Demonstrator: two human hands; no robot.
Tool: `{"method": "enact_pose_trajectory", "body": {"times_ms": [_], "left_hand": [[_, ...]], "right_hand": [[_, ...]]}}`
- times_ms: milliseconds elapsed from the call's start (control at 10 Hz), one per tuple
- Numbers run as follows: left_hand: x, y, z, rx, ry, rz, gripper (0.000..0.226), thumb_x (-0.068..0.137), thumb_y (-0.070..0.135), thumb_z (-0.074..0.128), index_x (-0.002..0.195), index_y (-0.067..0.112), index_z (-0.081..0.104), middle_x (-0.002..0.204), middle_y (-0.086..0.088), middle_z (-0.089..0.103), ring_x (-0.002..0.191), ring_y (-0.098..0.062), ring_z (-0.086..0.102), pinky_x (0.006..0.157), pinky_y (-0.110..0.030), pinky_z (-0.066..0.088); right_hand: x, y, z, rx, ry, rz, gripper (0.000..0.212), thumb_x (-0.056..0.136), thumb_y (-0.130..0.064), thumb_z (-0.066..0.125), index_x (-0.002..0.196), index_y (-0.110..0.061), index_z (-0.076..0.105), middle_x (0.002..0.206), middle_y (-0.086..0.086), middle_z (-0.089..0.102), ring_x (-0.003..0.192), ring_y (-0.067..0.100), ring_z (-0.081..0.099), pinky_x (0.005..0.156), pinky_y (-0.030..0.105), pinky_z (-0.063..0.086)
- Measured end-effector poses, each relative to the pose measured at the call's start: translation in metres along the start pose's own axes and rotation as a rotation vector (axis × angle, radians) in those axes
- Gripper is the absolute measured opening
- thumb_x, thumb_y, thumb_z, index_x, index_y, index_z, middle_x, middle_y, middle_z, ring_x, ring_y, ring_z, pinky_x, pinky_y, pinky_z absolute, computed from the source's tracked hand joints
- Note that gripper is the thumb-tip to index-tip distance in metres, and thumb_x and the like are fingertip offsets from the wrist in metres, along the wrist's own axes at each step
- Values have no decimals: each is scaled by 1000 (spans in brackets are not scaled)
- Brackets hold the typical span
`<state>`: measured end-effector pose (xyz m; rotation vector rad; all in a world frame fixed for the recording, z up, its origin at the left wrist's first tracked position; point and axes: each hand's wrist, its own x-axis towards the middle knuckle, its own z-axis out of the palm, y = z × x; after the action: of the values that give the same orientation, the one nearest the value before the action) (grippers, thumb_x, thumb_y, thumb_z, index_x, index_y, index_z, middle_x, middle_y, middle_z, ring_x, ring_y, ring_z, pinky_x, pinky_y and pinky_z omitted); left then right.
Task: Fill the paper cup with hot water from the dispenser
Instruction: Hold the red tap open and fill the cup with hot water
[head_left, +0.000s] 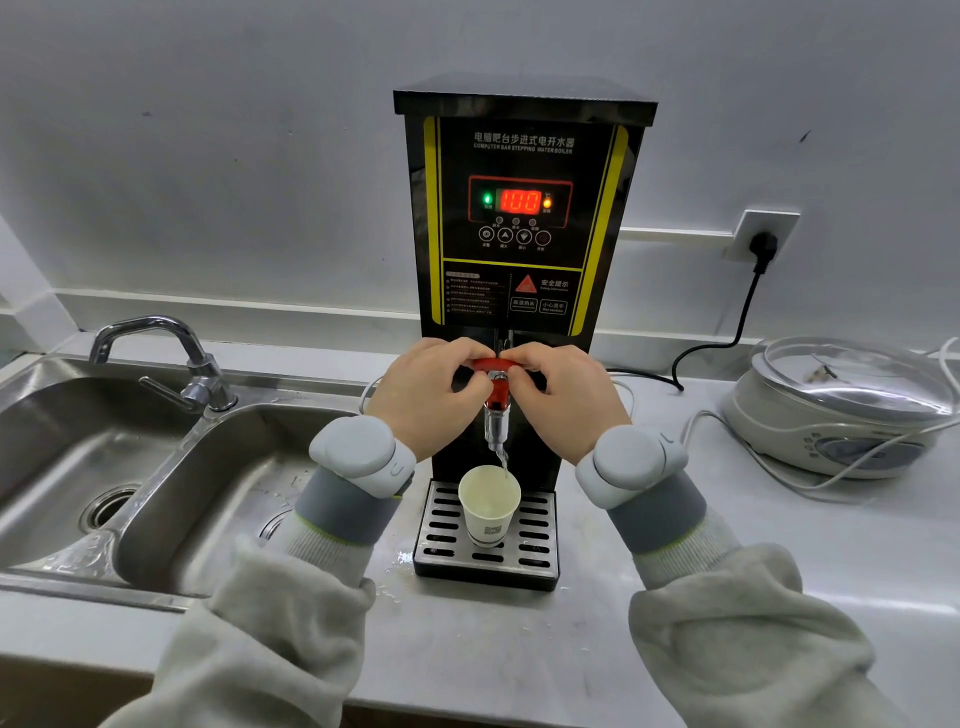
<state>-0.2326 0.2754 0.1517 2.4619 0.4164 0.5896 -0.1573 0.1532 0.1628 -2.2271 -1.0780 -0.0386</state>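
Observation:
A black water dispenser (524, 156) stands on the counter against the wall, its red display reading 100. Its tap has a red handle (500, 391). My left hand (431, 392) grips the handle from the left and my right hand (563, 397) grips it from the right. A thin stream of water falls from the metal spout (496, 434) into a white paper cup (488, 506). The cup stands upright on the slotted drip tray (441, 540) directly below the spout and holds some water.
A steel double sink (156, 483) with a faucet (171, 358) lies to the left. A white cooker with a glass lid (841, 410) and loose cables sits at the right. A black plug (762, 247) is in the wall socket. Small water drops lie near the tray.

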Motion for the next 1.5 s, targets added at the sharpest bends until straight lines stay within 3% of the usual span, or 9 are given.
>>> {"method": "enact_pose_trajectory", "body": {"times_ms": [600, 1500], "left_hand": [[0, 0, -1, 3, -7, 3, 31, 84, 24, 42, 111, 22, 58, 109, 0, 64, 110, -15, 47, 96, -32, 38], [0, -1, 1, 0, -8, 3, 31, 85, 25, 42, 111, 22, 58, 109, 0, 64, 109, -13, 47, 92, -26, 36]], "right_hand": [[1, 1, 1, -12, 6, -9, 28, 91, -25, 43, 111, -21, 62, 95, 3, 72, 89, 20, 62, 85, 43, 51], [0, 0, 0, -10, 0, -1, 28, 92, -24, 43, 113, -20, 61, 96, 5, 71, 90, 21, 61, 86, 42, 50]]}}
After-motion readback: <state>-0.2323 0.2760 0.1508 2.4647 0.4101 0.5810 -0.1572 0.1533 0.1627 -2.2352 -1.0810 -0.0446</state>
